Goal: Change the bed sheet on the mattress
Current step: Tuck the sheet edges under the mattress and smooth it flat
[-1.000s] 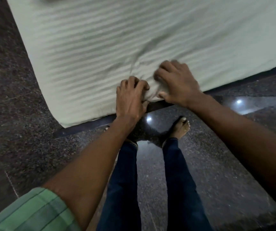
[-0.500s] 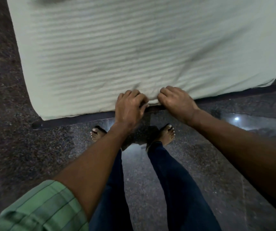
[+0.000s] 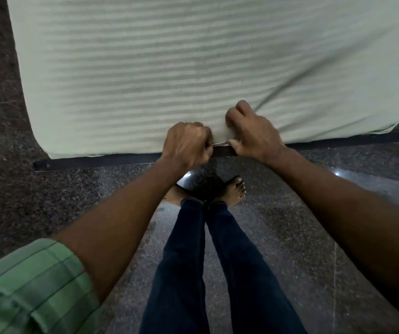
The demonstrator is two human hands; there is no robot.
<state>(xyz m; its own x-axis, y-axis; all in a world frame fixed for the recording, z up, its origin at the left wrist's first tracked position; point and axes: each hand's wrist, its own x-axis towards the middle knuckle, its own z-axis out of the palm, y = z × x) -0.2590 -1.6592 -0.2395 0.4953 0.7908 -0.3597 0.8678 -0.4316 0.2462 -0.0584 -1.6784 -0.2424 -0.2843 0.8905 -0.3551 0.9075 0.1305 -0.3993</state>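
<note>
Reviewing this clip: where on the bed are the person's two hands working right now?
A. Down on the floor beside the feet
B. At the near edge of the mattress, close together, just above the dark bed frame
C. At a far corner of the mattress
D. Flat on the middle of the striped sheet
B: the left hand and right hand grip the sheet edge side by side, just above the dark bed frame.

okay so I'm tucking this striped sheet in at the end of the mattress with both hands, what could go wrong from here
1. Both hands, left hand and right hand, grip the sheet at one spot mid-edge, so it may bunch there; a crease already runs toward the right corner.
2. Fingers sit right at the dark bed frame under the mattress edge, so they could get pinched.
3. Bare feet stand on the glossy floor; a hard pull might make you slip.
</note>
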